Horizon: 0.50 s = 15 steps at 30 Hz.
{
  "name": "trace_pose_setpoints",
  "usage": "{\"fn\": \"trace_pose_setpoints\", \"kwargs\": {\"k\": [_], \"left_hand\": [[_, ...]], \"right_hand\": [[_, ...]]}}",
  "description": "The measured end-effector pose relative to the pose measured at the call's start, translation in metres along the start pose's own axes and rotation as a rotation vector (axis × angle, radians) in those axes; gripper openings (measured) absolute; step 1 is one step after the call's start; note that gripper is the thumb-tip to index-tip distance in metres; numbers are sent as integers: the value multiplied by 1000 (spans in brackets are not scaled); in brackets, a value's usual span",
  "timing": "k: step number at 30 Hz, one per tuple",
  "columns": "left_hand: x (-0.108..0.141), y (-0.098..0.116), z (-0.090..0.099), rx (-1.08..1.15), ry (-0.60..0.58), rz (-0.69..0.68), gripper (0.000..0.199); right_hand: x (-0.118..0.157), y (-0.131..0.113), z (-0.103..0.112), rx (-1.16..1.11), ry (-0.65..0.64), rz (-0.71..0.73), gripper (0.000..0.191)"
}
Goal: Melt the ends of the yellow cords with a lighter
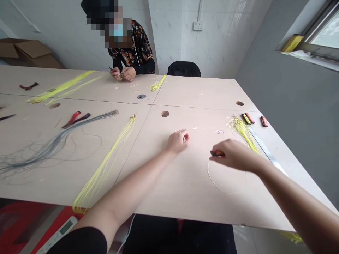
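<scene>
My left hand hovers just over the middle of the table, its fingers curled and thumb bent in against them. Whatever may be between those fingertips is too small to make out. To its right, my right hand is closed around a small red-and-black tool, mostly hidden by the fingers. Below that hand a thin pale yellow wire curves across the tabletop; whether the fingers also hold it I cannot tell. Beyond the right hand lies a bundle of yellow wires. A small printed label lies between the hands, farther back.
Left of me lie a yellow wire bundle, a grey wire bundle and red-and-black pliers. Right are a metal ruler and several small red or yellow cylinders. Across the table, a co-worker's hands hold a red-handled tool.
</scene>
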<state>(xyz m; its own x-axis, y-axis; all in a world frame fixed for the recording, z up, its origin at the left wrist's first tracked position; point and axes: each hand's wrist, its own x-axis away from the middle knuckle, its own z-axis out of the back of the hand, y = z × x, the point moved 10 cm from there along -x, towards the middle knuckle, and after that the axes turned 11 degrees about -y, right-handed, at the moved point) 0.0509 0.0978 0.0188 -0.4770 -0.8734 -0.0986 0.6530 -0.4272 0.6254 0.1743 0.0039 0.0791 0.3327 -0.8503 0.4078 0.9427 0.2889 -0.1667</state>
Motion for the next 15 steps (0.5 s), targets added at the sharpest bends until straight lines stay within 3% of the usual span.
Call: {"fn": "trace_pose_setpoints", "kwargs": {"k": [4, 7, 12, 15], "left_hand": [[-1, 0, -1, -14, -2, -11, 7], [-1, 1, -1, -24, -5, -19, 8], [0, 2, -2, -12, -19, -27, 8], [1, 2, -2, -4, -21, -22, 8]], "right_hand": [[20, -13, -63, -101, -49, -1, 16], [33, -14, -95, -131, -53, -59, 8], [48, -9, -116, -140, -8, -147, 21], [57, -16, -122, -112, -10, -93, 23]]}}
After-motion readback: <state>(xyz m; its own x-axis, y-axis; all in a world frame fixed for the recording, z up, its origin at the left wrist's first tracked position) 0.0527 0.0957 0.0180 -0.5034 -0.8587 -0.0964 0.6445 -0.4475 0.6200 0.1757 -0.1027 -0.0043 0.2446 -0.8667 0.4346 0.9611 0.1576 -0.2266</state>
